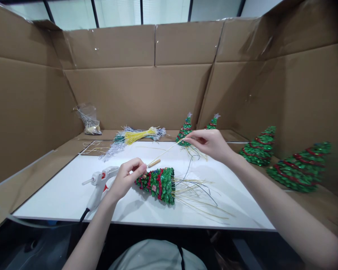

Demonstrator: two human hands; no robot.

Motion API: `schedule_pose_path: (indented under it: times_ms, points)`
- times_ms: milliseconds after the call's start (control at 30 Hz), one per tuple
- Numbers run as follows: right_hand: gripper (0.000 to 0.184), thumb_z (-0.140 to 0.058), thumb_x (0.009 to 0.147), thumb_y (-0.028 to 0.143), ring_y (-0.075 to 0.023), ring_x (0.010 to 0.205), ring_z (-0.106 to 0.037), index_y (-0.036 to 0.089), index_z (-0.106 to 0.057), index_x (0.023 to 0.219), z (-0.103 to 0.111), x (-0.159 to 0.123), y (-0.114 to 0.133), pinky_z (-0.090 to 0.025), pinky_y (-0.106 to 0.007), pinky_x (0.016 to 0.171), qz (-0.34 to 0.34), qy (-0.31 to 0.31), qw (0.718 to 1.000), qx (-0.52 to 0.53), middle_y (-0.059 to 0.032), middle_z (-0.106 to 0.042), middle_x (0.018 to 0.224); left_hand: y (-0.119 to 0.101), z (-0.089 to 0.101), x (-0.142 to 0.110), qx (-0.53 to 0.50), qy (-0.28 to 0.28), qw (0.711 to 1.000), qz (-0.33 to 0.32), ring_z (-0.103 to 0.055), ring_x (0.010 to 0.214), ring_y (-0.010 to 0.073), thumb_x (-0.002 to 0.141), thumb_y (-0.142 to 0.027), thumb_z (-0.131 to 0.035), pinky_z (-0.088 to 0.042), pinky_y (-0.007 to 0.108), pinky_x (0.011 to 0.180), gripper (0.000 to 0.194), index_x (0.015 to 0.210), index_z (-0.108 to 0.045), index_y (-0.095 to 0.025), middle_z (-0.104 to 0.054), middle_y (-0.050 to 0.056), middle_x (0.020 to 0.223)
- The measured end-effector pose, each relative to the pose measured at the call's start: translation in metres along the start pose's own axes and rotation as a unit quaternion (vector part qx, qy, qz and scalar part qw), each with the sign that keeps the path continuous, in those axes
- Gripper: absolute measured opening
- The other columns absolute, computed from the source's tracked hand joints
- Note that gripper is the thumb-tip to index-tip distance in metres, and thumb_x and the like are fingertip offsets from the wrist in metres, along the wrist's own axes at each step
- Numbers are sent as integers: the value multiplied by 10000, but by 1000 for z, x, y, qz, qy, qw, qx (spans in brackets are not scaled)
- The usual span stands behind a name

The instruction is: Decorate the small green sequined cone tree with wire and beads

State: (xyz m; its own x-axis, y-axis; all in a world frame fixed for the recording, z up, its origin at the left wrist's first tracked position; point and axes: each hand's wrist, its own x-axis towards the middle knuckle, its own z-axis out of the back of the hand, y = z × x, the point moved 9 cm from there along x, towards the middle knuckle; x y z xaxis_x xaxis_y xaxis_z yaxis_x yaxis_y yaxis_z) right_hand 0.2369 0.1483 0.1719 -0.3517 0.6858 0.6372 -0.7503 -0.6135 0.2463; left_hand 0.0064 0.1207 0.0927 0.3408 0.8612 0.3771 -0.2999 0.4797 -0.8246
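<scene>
A thin pale yellow wire runs taut between my two hands. My right hand is raised and pinches its upper end. Closed fingers of my left hand are at its lower end, right by the narrow tip of a small green beaded Christmas tree. Whether those fingers also grip the tree is hidden. The tree lies on its side, wound with red garland, and loose yellow and dark wires fan out from its base. Just beyond my left fingertips lies a small wooden-handled tool.
A white glue gun lies left of my left forearm, its cord over the table edge. Bundled yellow and silver wires and a plastic bag are at the back. Finished-looking trees stand right and behind. Cardboard walls enclose the white board.
</scene>
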Motion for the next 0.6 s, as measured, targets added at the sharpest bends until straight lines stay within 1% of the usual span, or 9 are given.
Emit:
schedule_pose_path:
  times_ms: [100, 167, 233, 267, 367, 433, 467, 533, 600]
  points:
    - [410, -565, 828, 526, -106, 474, -343, 153, -707, 923, -8, -7, -7, -282, -253, 518, -45, 43, 998, 29, 36, -412, 487, 3, 8, 0, -14, -43, 999, -9, -431, 597, 119, 868, -390, -521, -324, 238, 559, 324, 652, -584, -156, -523, 0, 640]
    - [444, -548, 830, 544, -105, 475, -334, 141, -702, 934, -17, -13, -10, -271, -255, 510, -75, 78, 992, 62, 40, -398, 489, 5, 14, -1, -32, -74, 997, -14, -425, 592, 119, 866, -390, -520, -324, 241, 558, 319, 652, -578, -160, -513, -2, 634]
    - [495, -499, 841, 578, -111, 494, -347, 128, -699, 897, -24, -20, -11, -260, -257, 497, -105, 91, 985, 99, 16, -446, 527, 6, 16, -1, -53, -92, 994, -18, -403, 573, 110, 872, -391, -520, -315, 238, 544, 314, 668, -579, -161, -490, -10, 623]
    - [518, -464, 856, 584, -114, 509, -357, 124, -696, 910, -29, -23, -8, -260, -257, 497, -108, 104, 982, 114, 4, -470, 557, 7, 16, -1, -66, -95, 993, -19, -390, 559, 103, 876, -393, -522, -308, 234, 533, 311, 680, -583, -159, -472, -15, 612]
    - [542, -390, 894, 572, -123, 551, -400, 129, -687, 994, -49, -32, 2, -282, -256, 523, -101, 168, 972, 132, -13, -516, 625, 9, 12, -1, -104, -85, 991, -10, -391, 537, 86, 877, -399, -539, -312, 217, 515, 295, 721, -588, -153, -448, -28, 595]
    - [544, -404, 884, 587, -130, 566, -427, 146, -677, 1049, -63, -40, 11, -297, -258, 545, -97, 224, 961, 126, -10, -523, 628, 11, 8, -1, -125, -71, 990, 4, -439, 544, 84, 872, -395, -555, -347, 205, 524, 275, 743, -577, -153, -479, -28, 600]
    - [553, -423, 870, 604, -135, 577, -441, 151, -671, 1069, -68, -43, 14, -304, -259, 556, -100, 240, 958, 121, -6, -519, 622, 12, 5, -1, -134, -61, 989, 12, -465, 550, 85, 870, -390, -562, -367, 202, 531, 263, 754, -570, -154, -500, -28, 603]
    - [615, -496, 800, 663, -150, 602, -469, 150, -657, 1098, -75, -48, 20, -302, -259, 557, -116, 258, 955, 90, -13, -538, 638, 12, 0, -1, -146, -40, 988, 23, -510, 568, 91, 867, -376, -574, -403, 200, 549, 239, 774, -562, -156, -541, -23, 613]
    - [701, -578, 689, 725, -175, 667, -503, 156, -659, 1090, -78, -51, 28, -310, -264, 576, -111, 267, 956, 53, -39, -586, 729, 12, -4, -1, -150, -24, 988, 27, -535, 586, 95, 865, -362, -582, -424, 200, 562, 224, 785, -564, -154, -573, -14, 630]
